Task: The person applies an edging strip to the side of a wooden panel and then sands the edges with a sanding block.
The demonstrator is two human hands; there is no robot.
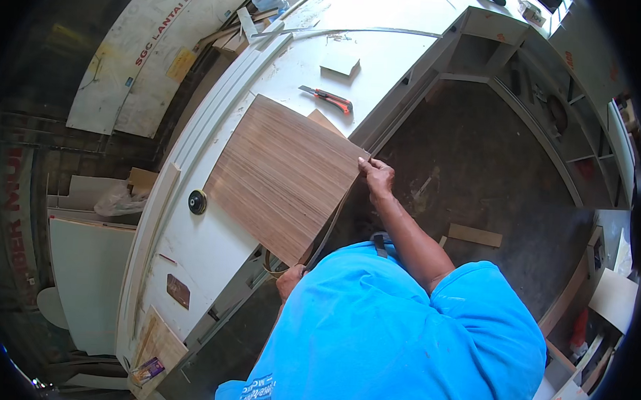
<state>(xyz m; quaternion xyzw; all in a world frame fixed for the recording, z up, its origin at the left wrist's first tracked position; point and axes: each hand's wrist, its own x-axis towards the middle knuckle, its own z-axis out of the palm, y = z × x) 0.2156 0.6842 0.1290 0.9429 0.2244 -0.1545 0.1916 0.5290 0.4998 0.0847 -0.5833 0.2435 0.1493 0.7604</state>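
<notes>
At far left, a small purple packet (147, 371) rests on a pale wooden board (166, 335), out of the working area. Next, a black round disc (197, 202) sits on the white table (214, 260), just beside the left corner of the wood-grain panel (286, 173). The panel lies flat, grain up, its near side overhanging the table, presumably so that edge can be reached from both ends. The left hand (288, 281) is bent at the panel's lower corner, partly hidden by the blue shirt (393, 332); I cannot tell whether it grips the panel or the thin strip (331, 225) along that edge. Beyond the panel, an orange-and-black cutter (327, 99) lies with its blade out, likely kept within easy reach. The right hand (377, 177) pinches the panel's right corner, thumb on top, apparently steadying it. Farther right, a brown offcut (475, 235) lies on the floor (472, 156).
</notes>
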